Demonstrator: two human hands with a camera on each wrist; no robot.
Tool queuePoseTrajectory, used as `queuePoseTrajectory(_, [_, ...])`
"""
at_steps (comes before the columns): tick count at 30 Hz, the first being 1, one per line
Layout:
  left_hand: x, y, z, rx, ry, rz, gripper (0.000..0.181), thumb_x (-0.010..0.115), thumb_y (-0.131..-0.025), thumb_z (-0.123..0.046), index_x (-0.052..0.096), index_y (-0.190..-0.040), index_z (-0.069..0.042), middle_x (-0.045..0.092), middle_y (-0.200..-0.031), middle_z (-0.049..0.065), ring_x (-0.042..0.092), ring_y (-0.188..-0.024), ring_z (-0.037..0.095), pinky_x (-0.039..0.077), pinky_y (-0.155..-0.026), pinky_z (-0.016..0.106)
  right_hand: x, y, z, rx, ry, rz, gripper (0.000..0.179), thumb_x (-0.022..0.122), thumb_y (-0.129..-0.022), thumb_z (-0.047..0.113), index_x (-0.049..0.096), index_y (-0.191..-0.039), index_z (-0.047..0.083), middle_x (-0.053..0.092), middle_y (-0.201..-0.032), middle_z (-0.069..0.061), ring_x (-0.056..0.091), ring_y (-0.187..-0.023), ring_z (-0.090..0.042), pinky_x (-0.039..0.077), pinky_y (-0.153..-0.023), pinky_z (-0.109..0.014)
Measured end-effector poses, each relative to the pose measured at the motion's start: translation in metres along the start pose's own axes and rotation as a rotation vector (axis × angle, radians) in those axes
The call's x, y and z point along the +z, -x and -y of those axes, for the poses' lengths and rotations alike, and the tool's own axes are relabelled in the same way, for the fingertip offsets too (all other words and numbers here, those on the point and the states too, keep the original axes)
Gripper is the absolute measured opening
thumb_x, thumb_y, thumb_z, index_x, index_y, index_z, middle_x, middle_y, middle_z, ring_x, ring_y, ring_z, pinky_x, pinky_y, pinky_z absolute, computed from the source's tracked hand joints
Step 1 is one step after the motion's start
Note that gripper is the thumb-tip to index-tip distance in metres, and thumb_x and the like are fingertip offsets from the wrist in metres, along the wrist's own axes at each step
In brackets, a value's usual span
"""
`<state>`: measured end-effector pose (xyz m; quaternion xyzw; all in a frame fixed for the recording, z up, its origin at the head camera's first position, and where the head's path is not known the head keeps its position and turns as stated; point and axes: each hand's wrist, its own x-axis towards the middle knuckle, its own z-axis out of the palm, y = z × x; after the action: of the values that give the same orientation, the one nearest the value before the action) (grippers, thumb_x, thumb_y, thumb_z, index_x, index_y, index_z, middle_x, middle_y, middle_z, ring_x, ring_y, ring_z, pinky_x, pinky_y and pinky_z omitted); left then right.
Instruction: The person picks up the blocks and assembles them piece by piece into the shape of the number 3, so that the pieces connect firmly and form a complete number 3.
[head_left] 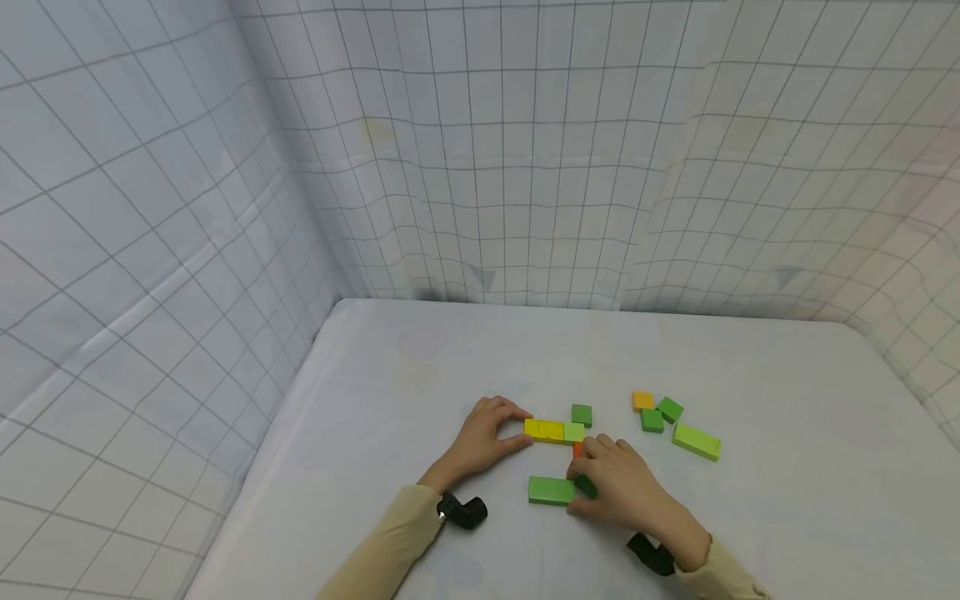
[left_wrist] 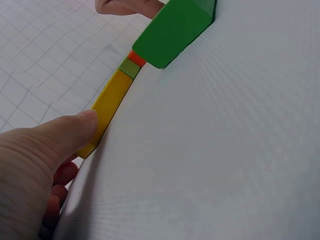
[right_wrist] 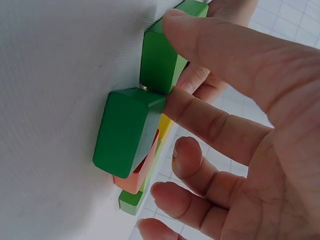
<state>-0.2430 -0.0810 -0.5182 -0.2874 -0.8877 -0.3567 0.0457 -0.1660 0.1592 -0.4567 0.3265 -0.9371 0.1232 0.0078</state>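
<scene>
My left hand [head_left: 486, 435] pinches the left end of a yellow block [head_left: 544, 430] between thumb and fingers. A small light green block [head_left: 573, 432] sits against its right end, and below that is an orange-red block [head_left: 577, 451], partly covered by my right hand [head_left: 618, 483]. That hand's thumb and index finger [right_wrist: 200, 112] grip the right end of a long green block [head_left: 551, 491]. A dark green block [right_wrist: 120, 135] stands at an angle beside this end, close by the index fingertip. The other right fingers are bent and hold nothing.
One small green block [head_left: 581, 415] lies behind the light green one. Farther right are an orange block [head_left: 642, 402], two small green blocks [head_left: 652, 421] and a long lime block [head_left: 697, 442]. The white table [head_left: 390, 367] is bordered by hanging grid-patterned cloth [head_left: 525, 167].
</scene>
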Motion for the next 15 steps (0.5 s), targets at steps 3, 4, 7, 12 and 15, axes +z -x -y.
queuePoseTrajectory(3, [-0.0003, -0.0002, -0.0002, -0.003, -0.006, 0.004, 0.032, 0.072, -0.085, -0.036, 0.068, -0.113, -0.02, 0.057, -0.106, -0.006, 0.044, -0.092, 0.012, 0.037, -0.082, 0.032, -0.0004, 0.0001, -0.0007, -0.003, -0.005, -0.003, 0.032, 0.082, -0.069, 0.043, 0.07, -0.087, 0.021, 0.04, -0.079, 0.011, 0.037, -0.074, -0.01, 0.033, -0.065, -0.031])
queuePoseTrajectory(4, [-0.0005, -0.0002, -0.0005, -0.002, -0.008, 0.005, 0.032, 0.072, -0.085, -0.036, 0.068, -0.113, -0.02, 0.057, -0.106, -0.006, 0.044, -0.092, 0.012, 0.037, -0.082, 0.032, -0.0004, 0.0001, -0.0009, -0.004, -0.006, -0.003, 0.032, 0.082, -0.069, 0.043, 0.07, -0.087, 0.021, 0.04, -0.079, 0.011, 0.037, -0.075, -0.01, 0.033, -0.064, -0.031])
queuePoseTrajectory(7, [-0.0009, 0.0001, -0.001, -0.001, -0.013, 0.009, 0.032, 0.071, -0.085, -0.036, 0.068, -0.113, -0.02, 0.056, -0.107, -0.006, 0.044, -0.091, 0.011, 0.037, -0.081, 0.031, 0.0001, -0.0001, -0.0017, -0.001, -0.004, -0.001, 0.032, 0.082, -0.068, 0.043, 0.07, -0.087, 0.021, 0.04, -0.079, 0.011, 0.037, -0.074, -0.01, 0.032, -0.064, -0.03])
queuePoseTrajectory(12, [-0.0006, 0.0003, -0.0008, 0.001, -0.019, 0.011, 0.032, 0.071, -0.085, -0.036, 0.067, -0.113, -0.021, 0.056, -0.107, -0.007, 0.043, -0.091, 0.011, 0.037, -0.081, 0.031, 0.0015, -0.0002, -0.0028, 0.001, -0.004, 0.002, 0.031, 0.082, -0.069, 0.043, 0.07, -0.087, 0.021, 0.04, -0.078, 0.011, 0.036, -0.073, -0.01, 0.031, -0.063, -0.03])
queuePoseTrajectory(15, [-0.0001, 0.0004, -0.0004, 0.003, -0.018, 0.011, 0.032, 0.071, -0.085, -0.037, 0.067, -0.113, -0.021, 0.056, -0.107, -0.007, 0.043, -0.091, 0.011, 0.037, -0.081, 0.031, 0.0023, 0.0, -0.0031, 0.001, -0.005, 0.002, 0.032, 0.082, -0.069, 0.043, 0.07, -0.087, 0.021, 0.04, -0.078, 0.011, 0.036, -0.073, -0.01, 0.031, -0.063, -0.03])
